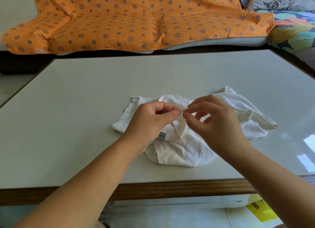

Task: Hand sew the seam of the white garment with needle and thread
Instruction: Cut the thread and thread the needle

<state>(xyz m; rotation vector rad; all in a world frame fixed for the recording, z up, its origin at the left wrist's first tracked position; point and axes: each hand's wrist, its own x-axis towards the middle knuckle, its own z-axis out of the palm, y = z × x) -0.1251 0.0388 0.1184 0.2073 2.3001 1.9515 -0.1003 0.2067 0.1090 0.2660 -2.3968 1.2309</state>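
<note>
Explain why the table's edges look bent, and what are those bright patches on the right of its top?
Head view: the wide-angle lens bows the table edges; the bright patches are glare, likely window reflections, on its glossy top; also in head view, the pale thread barely shows against it.

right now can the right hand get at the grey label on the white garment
Probably yes. The grey label lies uncovered on the white garment, close to the right hand, with nothing between them. Its fingers are busy at the fold the left hand pinches, so they would have to leave that first.
</note>
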